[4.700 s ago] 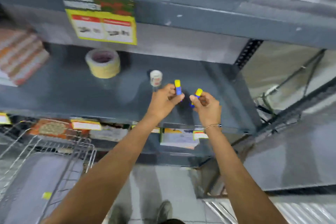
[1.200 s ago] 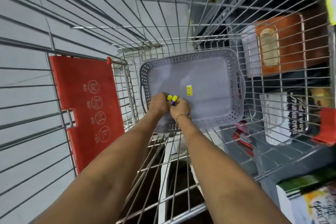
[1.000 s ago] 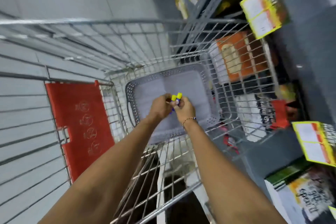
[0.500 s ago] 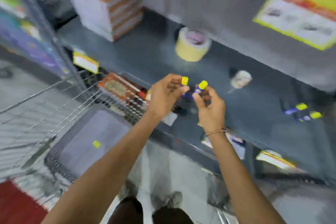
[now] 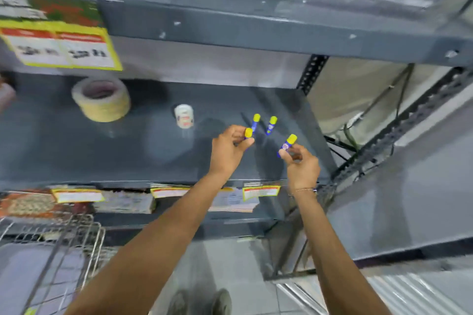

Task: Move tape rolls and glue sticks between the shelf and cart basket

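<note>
Over the shelf (image 5: 76, 156), both hands grip glue sticks — left hand (image 5: 227, 151) one, right hand (image 5: 302, 166) another.

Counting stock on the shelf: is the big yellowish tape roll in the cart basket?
No, the tape roll lies flat on the grey shelf, left of the small white roll.

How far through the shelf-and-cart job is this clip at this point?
Done: two glue sticks already lie on the shelf, with the big tape roll and small tape roll. In hand: the left hand and right hand each pinch one glue stick above the shelf. Left: setting those two down; the cart basket shows only partly.
</note>
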`<state>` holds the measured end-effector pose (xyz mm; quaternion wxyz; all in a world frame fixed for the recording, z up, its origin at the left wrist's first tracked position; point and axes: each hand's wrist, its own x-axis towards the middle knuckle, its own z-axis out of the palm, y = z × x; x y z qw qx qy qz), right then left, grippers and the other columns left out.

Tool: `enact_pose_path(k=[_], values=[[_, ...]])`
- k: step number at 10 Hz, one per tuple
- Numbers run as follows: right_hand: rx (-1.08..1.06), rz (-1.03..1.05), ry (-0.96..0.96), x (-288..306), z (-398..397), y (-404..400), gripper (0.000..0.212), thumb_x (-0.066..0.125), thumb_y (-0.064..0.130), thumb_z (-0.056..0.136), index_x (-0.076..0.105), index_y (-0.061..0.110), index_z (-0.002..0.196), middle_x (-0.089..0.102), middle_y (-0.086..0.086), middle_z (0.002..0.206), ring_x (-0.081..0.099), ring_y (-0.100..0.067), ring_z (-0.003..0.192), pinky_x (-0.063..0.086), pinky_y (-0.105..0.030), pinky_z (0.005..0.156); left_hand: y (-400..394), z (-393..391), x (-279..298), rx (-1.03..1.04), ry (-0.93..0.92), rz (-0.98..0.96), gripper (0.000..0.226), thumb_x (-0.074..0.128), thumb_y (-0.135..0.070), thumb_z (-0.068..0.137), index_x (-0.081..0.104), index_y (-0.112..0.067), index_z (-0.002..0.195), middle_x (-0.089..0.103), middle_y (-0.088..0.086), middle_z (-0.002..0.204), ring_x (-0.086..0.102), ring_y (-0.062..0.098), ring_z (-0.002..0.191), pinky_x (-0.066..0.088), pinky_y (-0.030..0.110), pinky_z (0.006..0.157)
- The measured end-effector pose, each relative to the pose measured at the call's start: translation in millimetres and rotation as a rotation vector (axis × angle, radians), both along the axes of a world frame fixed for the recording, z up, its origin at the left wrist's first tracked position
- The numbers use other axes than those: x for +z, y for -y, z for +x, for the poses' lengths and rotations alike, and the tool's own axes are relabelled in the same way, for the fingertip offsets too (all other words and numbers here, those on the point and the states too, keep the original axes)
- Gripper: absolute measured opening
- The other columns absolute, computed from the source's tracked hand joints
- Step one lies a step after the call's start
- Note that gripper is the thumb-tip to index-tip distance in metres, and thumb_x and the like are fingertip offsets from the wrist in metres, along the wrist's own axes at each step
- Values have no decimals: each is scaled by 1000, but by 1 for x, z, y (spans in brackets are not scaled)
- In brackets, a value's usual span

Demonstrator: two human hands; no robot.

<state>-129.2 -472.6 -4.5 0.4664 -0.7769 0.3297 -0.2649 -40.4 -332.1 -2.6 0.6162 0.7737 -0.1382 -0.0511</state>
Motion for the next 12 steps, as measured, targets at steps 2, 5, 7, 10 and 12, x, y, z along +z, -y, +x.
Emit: enact_pose_path(k=[2,5,7,10,12], values=[[-1,14,-105,-24,26,22,19,76,5,75,72,-3,92,75,-23,90,60,-11,75,54,-38,82,51,5,-23,13,-34,98,17,69,-8,80,65,-5,96,74,12,94,68,19,80,49,17,76],[61,-76,-189,-39,63,32,19,77,12,76,74,4,93,77,-15,89,62,-15,69,44,-21,65,60,20,-37,36,29,132,13,63,-9,85,62,-7,98,72,10,95,67,20,80,52,27,79],[66,-113,-223,-50,61,26,18,77,10,75,75,7,92,73,-14,93,69,-29,80,50,-27,77,56,20,-45,-1,100,220,17,66,-2,80,63,-7,96,70,13,92,66,27,81,54,36,80],[63,-144,-214,-58,65,27,21,76,9,77,74,4,98,67,-17,101,68,-30,85,48,-24,77,58,27,-51,-8,60,262,15,68,-2,79,61,-5,91,68,16,86,65,31,79,55,39,77],[58,-108,-203,-59,59,28,35,73,7,79,67,2,113,65,-18,108,66,-27,87,46,-18,81,50,18,-59,18,-6,198,41,71,0,77,55,-6,115,66,15,108,64,27,97,53,40,91]])
